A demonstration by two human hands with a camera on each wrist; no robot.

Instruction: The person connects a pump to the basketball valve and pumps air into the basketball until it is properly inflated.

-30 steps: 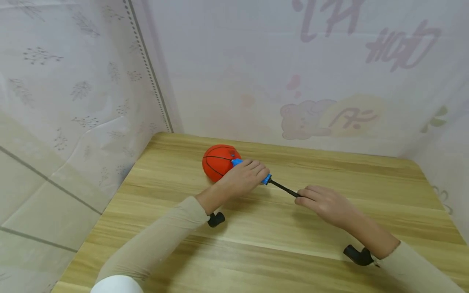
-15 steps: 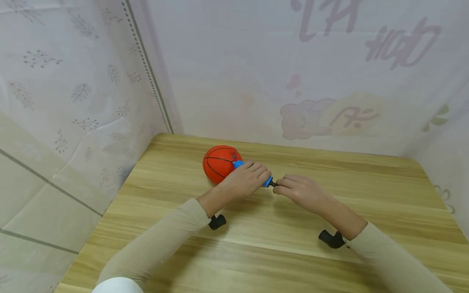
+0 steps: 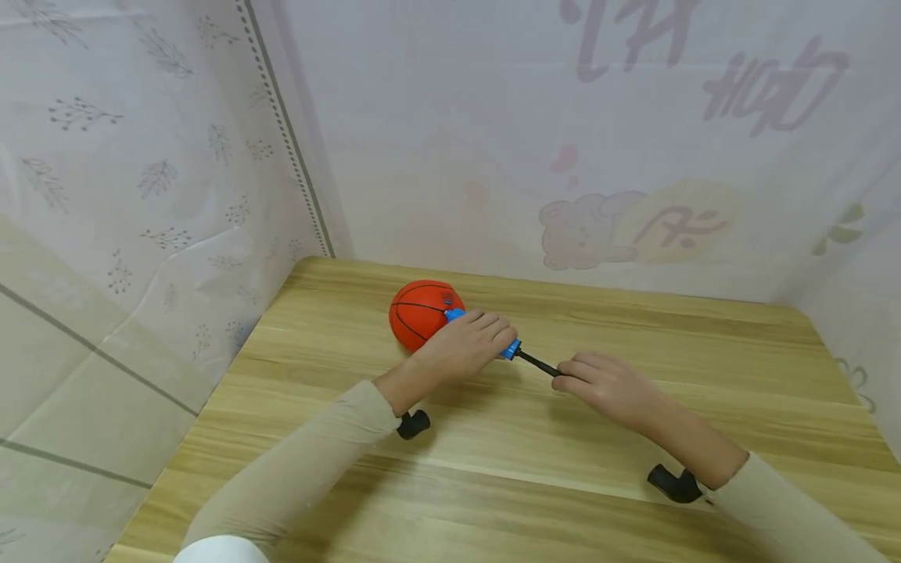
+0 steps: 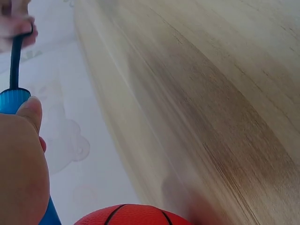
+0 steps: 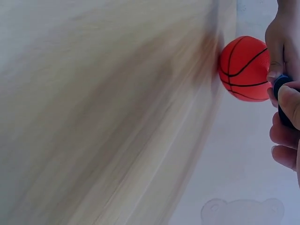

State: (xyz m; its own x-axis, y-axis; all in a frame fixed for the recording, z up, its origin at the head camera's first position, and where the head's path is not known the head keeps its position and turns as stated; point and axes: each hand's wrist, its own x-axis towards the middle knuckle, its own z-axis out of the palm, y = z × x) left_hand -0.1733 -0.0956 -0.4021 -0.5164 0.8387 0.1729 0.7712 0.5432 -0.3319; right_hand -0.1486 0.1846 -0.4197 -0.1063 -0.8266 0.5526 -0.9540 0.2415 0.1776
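A small red ball with black basketball lines [image 3: 417, 314] rests on the wooden table, its upper right side slightly dented. My left hand [image 3: 468, 344] is wrapped around the blue barrel of a hand pump [image 3: 511, 350], whose front end meets the ball. Most of the barrel is hidden under the palm. Out of its rear end comes a dark rod [image 3: 540, 363], partly drawn out. My right hand [image 3: 608, 389] grips the black handle end of that rod; in the right wrist view thumb and fingers curl round the dark handle [image 5: 284, 105].
The wooden table [image 3: 493, 485] runs up to a pale printed cloth [image 3: 450, 141] at the back, with another cloth [image 3: 141, 195] on the left. Black wrist mounts [image 3: 413, 424] stick out under both forearms, close over the tabletop.
My right hand first pushed the rod into the barrel, moving left, then drew it back out to the right. The left hand and ball have stayed nearly in place.
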